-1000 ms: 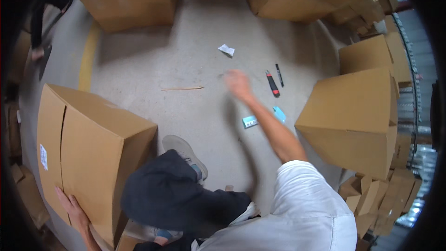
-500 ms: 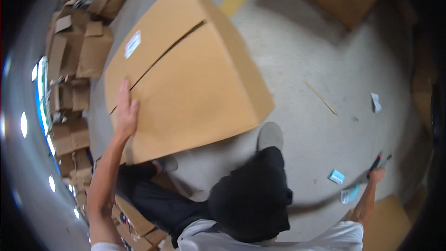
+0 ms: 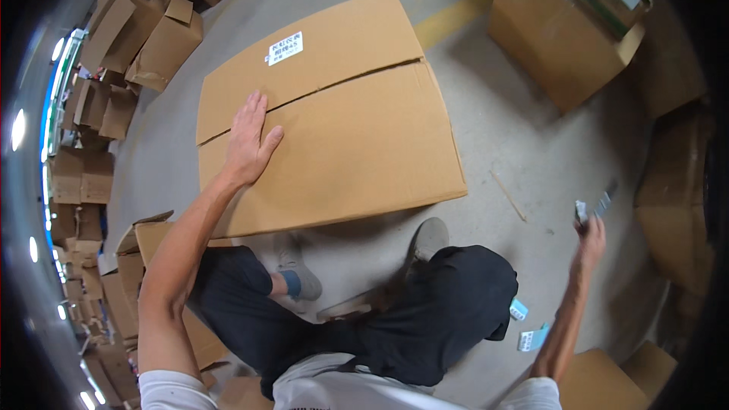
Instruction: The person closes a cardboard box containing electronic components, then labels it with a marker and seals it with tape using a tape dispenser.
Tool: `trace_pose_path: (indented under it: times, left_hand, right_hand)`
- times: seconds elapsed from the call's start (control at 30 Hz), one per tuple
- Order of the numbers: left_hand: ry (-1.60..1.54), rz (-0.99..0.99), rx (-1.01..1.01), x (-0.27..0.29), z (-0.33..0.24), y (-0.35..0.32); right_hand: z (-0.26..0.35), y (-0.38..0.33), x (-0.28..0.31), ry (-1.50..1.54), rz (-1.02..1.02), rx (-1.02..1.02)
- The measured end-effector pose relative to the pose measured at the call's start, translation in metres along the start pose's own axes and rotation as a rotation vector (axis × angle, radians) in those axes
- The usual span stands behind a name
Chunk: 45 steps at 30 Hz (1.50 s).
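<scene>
Head camera: a large cardboard box (image 3: 357,137) stands on the grey floor (image 3: 486,250) before the person's legs, its two top flaps meeting at a narrow dark gap. The left hand (image 3: 247,144) rests on top, fingers extended and holding nothing, their tips near the gap. Beyond it, a white label (image 3: 285,48) sits on the far flap. Off to the right, the right hand (image 3: 592,235) seems to have its fingers curled around a small dark object (image 3: 582,220), too blurred to identify surely. Nearby lie a thin stick (image 3: 508,196) and two light-blue pieces (image 3: 534,339).
</scene>
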State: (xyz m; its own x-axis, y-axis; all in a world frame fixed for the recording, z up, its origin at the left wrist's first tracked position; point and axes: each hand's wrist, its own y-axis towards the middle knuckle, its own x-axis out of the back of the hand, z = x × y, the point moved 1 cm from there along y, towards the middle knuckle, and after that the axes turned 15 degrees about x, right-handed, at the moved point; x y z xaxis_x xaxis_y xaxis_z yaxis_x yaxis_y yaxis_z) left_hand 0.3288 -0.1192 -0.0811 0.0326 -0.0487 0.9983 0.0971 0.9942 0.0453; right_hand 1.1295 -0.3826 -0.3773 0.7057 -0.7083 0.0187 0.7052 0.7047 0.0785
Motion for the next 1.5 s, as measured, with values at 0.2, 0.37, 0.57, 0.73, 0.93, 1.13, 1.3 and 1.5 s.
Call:
trace_pose_path:
  times: [0.2, 0.37, 0.57, 0.73, 0.93, 1.13, 1.3, 1.5]
  left_hand:
    - [-0.872, -0.075, 0.288, 0.01, 0.056, -0.019]
    - [-1.501, -0.023, 0.362, 0.008, 0.071, -0.016]
    - [-1.758, -0.014, 0.324, -0.001, 0.105, -0.011]
    - [-1.987, -0.05, 0.412, 0.005, 0.135, -0.016]
    - [-2.219, -0.073, 0.44, 0.003, 0.15, -0.004]
    - [-2.417, -0.209, 0.761, -0.009, 0.179, 0.011]
    - [-1.569, -0.473, 0.904, 0.012, 0.24, 0.017]
    - [-0.504, -0.447, 0.758, -0.008, 0.269, 0.022]
  right_hand:
    - [0.361, -0.082, -0.391, 0.242, 1.092, 0.278]
    - [0.393, -0.174, -0.558, 0.263, 1.446, 0.037]
    - [0.367, -0.258, -0.658, 0.164, 1.562, -0.155]
    - [0.377, -0.31, -0.707, 0.194, 1.472, -0.309]
    - [0.365, -0.358, -0.74, 0.059, 1.168, 0.258]
    - [0.354, -0.383, -0.741, -0.269, 0.945, 0.832]
    - [0.365, -0.361, -0.701, -0.256, 0.758, 0.828]
    - [0.364, -0.319, -0.669, -0.105, 0.701, 0.572]
